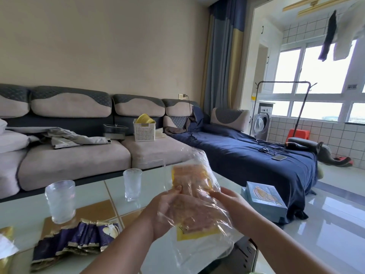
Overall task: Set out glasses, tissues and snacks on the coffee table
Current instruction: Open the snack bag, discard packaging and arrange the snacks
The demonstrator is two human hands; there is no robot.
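Above the coffee table (150, 180) I hold a clear plastic bag of orange snack packets (194, 196). My left hand (166, 212) grips its lower left side, thumb on top. My right hand (229, 198) holds its right edge, fingers partly behind the plastic. Two frosted glasses stand on the table: one at the left (60, 201), one further back (132, 183). Several purple and gold snack packets (77, 240) lie fanned out at the front left. A light blue tissue box (264, 200) sits at the table's right end.
A gold wrapper (6, 246) shows at the left edge. Behind the table runs a grey sofa (79, 159) with a white basket (144, 131) and clothes; its right part bears a navy sheet (246, 155). Shiny tiled floor (325, 214) lies to the right.
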